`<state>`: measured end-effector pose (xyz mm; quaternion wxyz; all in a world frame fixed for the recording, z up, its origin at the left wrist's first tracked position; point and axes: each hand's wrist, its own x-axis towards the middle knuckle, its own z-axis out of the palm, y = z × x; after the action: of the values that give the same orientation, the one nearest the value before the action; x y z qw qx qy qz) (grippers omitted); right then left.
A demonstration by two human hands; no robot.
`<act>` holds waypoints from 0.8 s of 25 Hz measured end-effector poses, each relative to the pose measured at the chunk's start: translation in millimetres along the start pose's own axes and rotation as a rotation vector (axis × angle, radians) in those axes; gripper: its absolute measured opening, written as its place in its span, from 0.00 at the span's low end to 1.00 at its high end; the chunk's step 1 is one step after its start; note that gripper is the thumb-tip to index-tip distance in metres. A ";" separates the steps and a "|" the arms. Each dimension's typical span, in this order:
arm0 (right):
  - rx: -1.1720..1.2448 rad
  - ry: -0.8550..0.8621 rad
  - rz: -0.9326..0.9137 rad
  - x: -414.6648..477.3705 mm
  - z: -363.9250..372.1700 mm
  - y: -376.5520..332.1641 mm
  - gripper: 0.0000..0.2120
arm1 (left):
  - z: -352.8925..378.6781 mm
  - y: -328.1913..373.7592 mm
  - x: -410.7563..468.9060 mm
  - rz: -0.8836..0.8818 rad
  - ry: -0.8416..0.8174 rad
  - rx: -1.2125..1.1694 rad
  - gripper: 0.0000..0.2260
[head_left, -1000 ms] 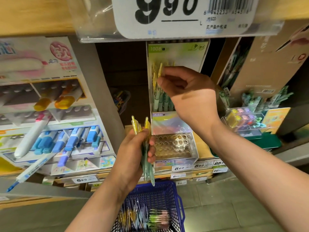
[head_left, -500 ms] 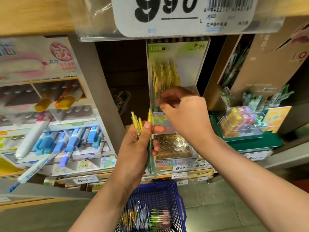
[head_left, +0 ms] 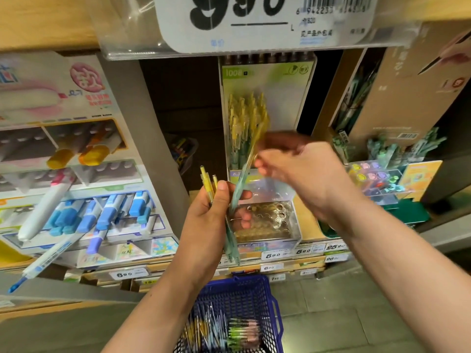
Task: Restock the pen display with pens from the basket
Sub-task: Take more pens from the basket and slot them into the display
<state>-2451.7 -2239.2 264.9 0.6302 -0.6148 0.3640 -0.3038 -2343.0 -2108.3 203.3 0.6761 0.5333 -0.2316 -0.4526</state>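
My left hand (head_left: pixel 214 220) grips a small bunch of yellow-topped pens (head_left: pixel 209 183) upright in front of the shelf. My right hand (head_left: pixel 298 166), blurred by motion, pinches one yellow-and-green pen (head_left: pixel 246 171) that slants up out of that bunch toward the display. The pen display (head_left: pixel 265 103) is a tall green-backed card box with several yellow pens standing in it. Below it sits a clear holder (head_left: pixel 270 222) with rows of round holes. The blue mesh basket (head_left: pixel 276 309) on the floor beneath my arms holds several more pens.
A marker display (head_left: pixel 76 174) with blue and yellow markers fills the left shelf. A large price tag (head_left: pixel 262 21) hangs from the shelf above. Green pens and a tray of coloured items (head_left: pixel 374 179) stand at the right. Price labels line the shelf edge.
My right hand came down from the display to the bunch, took hold of one pen, and now lifts it up and right. My left hand stays in place with the bunch.
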 end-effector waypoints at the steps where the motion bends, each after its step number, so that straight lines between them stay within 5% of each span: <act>1: 0.061 0.086 -0.065 6.2 -2.8 -6.6 0.05 | -0.7 -1.6 0.0 -0.019 0.018 -0.027 0.16; 7: -0.031 0.246 -0.381 23.0 -3.2 -24.3 0.02 | -3.5 -1.3 -4.7 -0.096 0.034 -0.063 0.15; 20: -0.562 0.220 -0.428 22.2 11.5 10.0 0.05 | -1.4 0.5 -5.4 -0.117 0.046 -0.196 0.11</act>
<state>-2430.5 -2250.6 252.8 0.3160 -0.7898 0.3620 -0.3813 -2344.3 -2102.9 204.2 0.7025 0.4874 -0.1393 -0.4995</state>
